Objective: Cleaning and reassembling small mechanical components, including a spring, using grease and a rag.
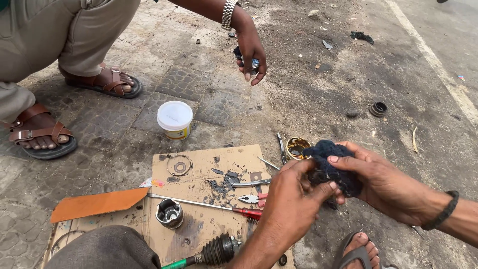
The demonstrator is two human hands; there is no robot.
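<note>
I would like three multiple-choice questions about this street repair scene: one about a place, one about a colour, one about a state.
1. Where does the white tub stand?
A. on the paving beyond the cardboard
B. on the cardboard
C. in a hand

2. What colour is the handle of the screwdriver?
A. blue
B. red
C. yellow

3. What are the left hand and right hand doing?
A. both lie flat on the ground
B. one holds the pliers
C. both grip a dark rag

Answers: 1 A, the tub stands on pavers just past the cardboard's far edge. 2 B, its near end is red. 3 C, the fingers of both close on the rag.
</note>
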